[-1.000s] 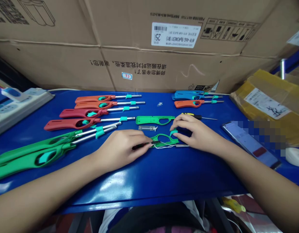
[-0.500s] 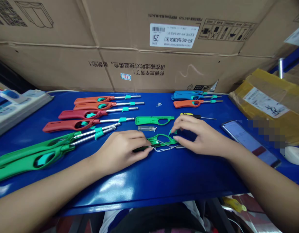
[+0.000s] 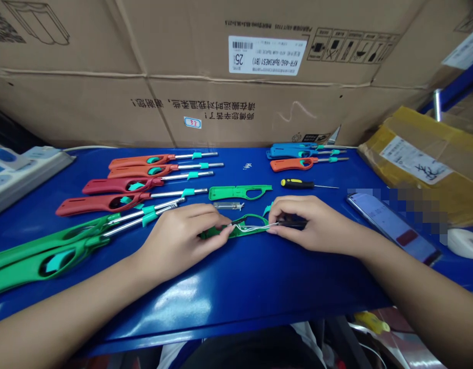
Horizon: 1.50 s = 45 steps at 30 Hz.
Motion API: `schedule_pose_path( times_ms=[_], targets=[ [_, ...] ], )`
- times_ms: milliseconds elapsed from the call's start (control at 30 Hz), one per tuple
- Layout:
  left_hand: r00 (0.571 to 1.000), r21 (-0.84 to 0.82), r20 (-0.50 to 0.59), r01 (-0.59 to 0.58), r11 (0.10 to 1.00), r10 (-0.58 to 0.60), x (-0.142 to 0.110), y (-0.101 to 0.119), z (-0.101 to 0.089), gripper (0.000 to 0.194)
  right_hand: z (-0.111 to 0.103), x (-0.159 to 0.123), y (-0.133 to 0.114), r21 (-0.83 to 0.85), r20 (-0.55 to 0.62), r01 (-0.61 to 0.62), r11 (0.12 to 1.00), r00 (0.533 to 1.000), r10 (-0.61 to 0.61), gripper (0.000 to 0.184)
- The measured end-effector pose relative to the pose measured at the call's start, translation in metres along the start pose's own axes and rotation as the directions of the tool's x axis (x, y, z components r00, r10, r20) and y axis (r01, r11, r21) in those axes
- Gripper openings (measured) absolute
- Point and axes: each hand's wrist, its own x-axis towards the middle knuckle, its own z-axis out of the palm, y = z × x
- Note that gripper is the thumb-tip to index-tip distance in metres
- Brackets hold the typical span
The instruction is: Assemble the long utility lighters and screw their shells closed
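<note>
A green lighter shell half (image 3: 247,228) lies on the blue table (image 3: 236,287) between my hands, with thin white wires running across it. My left hand (image 3: 182,238) is closed, its fingertips pinching the shell's left end. My right hand (image 3: 309,225) is closed too, gripping a dark metal tube (image 3: 293,223) at the shell's right end. A second green shell half (image 3: 240,192) and a small clear part (image 3: 227,206) lie just behind.
Several red, orange and green stick lighters (image 3: 117,202) lie in rows at the left. Blue and orange lighters (image 3: 301,156) and a yellow-handled screwdriver (image 3: 301,184) sit behind. A phone (image 3: 390,225), tape roll (image 3: 465,242), power strip (image 3: 21,169) and cardboard boxes (image 3: 221,72) surround the table.
My right hand dropped from above the shell onto the dark tube at its right end. My left hand shifted a little left along the shell. The screwdriver is now uncovered.
</note>
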Motion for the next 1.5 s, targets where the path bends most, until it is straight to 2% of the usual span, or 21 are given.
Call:
schedule_pose_path(
  times_ms=[233, 333, 467, 567, 633, 733, 833, 1000, 1133, 1267, 1500],
  targets=[
    [1.000, -0.007, -0.011, 0.002, 1.000, -0.003, 0.000, 0.000, 0.000, 0.009, -0.001, 0.000, -0.003, 0.059, -0.102, 0.118, 0.991, 0.988, -0.112, 0.007],
    [0.999, -0.017, -0.030, 0.020, 1.000, -0.020, 0.000, 0.000, 0.000, 0.009, 0.000, 0.001, -0.003, 0.053, -0.133, 0.070, 0.996, 0.989, -0.063, 0.007],
    [0.997, -0.028, -0.051, 0.061, 0.998, -0.062, 0.002, 0.005, -0.001, 0.009, 0.002, 0.002, -0.002, 0.075, -0.092, -0.017, 0.997, 0.995, 0.024, 0.009],
    [0.994, 0.017, -0.051, 0.097, 0.995, -0.096, 0.004, 0.014, -0.003, 0.034, 0.006, 0.003, -0.003, 0.102, -0.083, -0.054, 0.993, 0.995, 0.062, 0.009],
    [0.997, 0.055, -0.036, 0.063, 0.996, -0.061, 0.004, 0.019, -0.002, 0.043, 0.010, 0.004, -0.004, 0.105, -0.095, -0.053, 0.993, 0.994, 0.063, 0.009],
    [1.000, 0.051, -0.001, 0.009, 0.999, -0.009, 0.002, 0.025, 0.004, 0.026, 0.017, 0.005, -0.008, 0.112, -0.108, -0.024, 0.993, 0.993, 0.036, 0.008],
    [0.998, -0.025, 0.033, 0.055, 0.998, -0.054, 0.000, 0.027, 0.010, 0.014, 0.021, 0.006, -0.012, 0.126, -0.095, 0.009, 0.992, 0.996, 0.003, 0.008],
    [0.984, -0.174, 0.040, 0.176, 0.969, -0.171, 0.002, 0.027, 0.013, 0.010, 0.025, 0.007, -0.013, 0.103, -0.093, 0.045, 0.994, 0.995, -0.035, 0.007],
    [0.982, -0.203, 0.066, 0.188, 0.961, -0.178, 0.004, 0.027, 0.012, 0.012, 0.028, 0.007, -0.012, 0.072, -0.129, 0.077, 0.994, 0.989, -0.068, 0.005],
    [0.975, -0.236, 0.065, 0.221, 0.946, -0.212, 0.005, 0.026, 0.014, 0.010, 0.028, 0.007, -0.011, 0.044, -0.116, 0.089, 0.995, 0.990, -0.084, 0.005],
    [0.964, -0.310, 0.078, 0.267, 0.912, -0.255, 0.006, 0.023, 0.017, 0.008, 0.025, 0.008, -0.009, -0.076, -0.099, 0.208, 0.975, 0.972, -0.215, 0.004]
  ],
)
